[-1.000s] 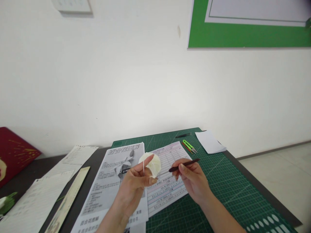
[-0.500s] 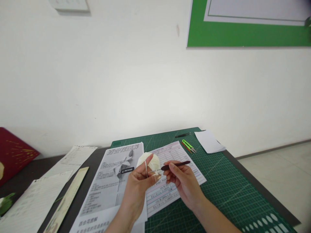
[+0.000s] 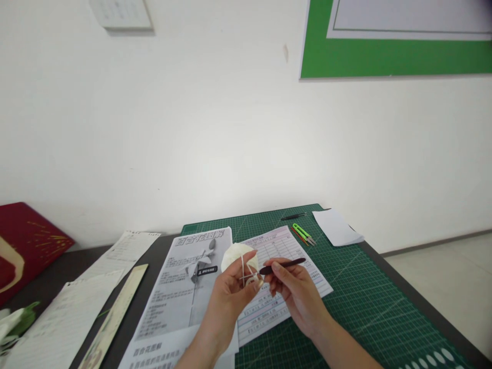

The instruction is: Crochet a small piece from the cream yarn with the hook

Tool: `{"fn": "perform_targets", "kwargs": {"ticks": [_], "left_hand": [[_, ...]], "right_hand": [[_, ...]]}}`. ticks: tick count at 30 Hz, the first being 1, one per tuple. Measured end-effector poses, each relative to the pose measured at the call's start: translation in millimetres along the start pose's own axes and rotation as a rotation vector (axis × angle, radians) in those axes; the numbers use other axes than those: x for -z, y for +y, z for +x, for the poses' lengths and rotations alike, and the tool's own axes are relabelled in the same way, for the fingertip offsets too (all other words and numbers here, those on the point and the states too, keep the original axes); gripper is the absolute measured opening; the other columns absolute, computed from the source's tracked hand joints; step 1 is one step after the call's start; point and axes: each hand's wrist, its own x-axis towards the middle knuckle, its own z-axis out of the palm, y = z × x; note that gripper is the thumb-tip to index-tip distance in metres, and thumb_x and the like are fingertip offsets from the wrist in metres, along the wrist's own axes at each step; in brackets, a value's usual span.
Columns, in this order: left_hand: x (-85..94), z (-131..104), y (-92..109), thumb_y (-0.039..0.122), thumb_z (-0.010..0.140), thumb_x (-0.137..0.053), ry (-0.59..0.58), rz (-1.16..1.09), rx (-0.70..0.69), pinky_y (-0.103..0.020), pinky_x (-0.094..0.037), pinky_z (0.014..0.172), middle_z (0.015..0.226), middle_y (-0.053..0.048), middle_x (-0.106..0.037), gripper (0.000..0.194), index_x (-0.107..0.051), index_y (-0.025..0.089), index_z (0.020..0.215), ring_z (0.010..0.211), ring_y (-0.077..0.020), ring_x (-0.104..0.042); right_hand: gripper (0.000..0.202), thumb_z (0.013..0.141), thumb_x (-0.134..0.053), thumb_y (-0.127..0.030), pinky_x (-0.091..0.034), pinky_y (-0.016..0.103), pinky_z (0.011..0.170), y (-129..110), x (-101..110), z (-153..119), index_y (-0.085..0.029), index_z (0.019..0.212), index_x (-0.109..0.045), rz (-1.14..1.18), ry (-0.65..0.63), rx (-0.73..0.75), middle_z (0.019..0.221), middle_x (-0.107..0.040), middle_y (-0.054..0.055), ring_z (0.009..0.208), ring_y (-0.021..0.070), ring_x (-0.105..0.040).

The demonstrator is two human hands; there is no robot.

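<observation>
My right hand (image 3: 289, 283) grips a crochet hook (image 3: 282, 266) by its dark brown handle, the tip pointing left. White yarn (image 3: 243, 266) loops over the raised index finger of my left hand (image 3: 231, 290). Between that hand's thumb and fingers is a small piece of white crochet work (image 3: 251, 280), mostly hidden. The hook's tip meets the yarn right at this piece. Just behind my left hand rests a ball of cream-white yarn (image 3: 230, 254), partly covered by the fingers.
A printed flower sheet (image 3: 172, 287) and a lined chart (image 3: 277, 246) lie on the green cutting mat (image 3: 346, 287). Green thread snips (image 3: 303, 232), black tweezers (image 3: 293, 217) and white paper (image 3: 336, 228) sit behind. Leftward are a ruler (image 3: 115, 318), handwritten pages (image 3: 73, 307) and a red card (image 3: 31, 241).
The view has shifted slightly, so everything sits a little lower and further right. The hook's metal shaft has gone deeper toward the left fingers, and the yarn now forms a wider loop there.
</observation>
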Motion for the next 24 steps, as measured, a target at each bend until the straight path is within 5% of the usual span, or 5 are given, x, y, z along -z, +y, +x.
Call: {"fn": "perform_targets", "kwargs": {"ticks": [5,24], "left_hand": [[6.3,4.1,-5.8,0.020,0.067,-0.070,0.004,0.029,0.004,-0.032,-0.040,0.074,0.075,-0.001,-0.062,0.035,-0.064,0.023,0.102,0.074,-0.0166,-0.058],[4.4,5.7,-8.0,0.020,0.067,-0.070,0.028,0.045,-0.040,-0.032,-0.041,0.074,0.067,0.004,-0.050,0.039,-0.062,0.025,0.104,0.071,-0.0156,-0.053]], "right_hand": [[0.015,0.073,-0.069,-0.026,-0.039,0.017,0.045,0.9,-0.2,-1.0,-0.012,0.078,-0.072,-0.037,-0.007,0.013,0.058,-0.067,0.003,0.047,0.0071,-0.052],[0.016,0.071,-0.071,-0.027,-0.044,0.019,0.048,-0.6,0.4,-0.2,-0.013,0.077,-0.071,0.000,0.023,0.009,0.060,-0.069,0.004,0.049,0.0087,-0.056]]}}
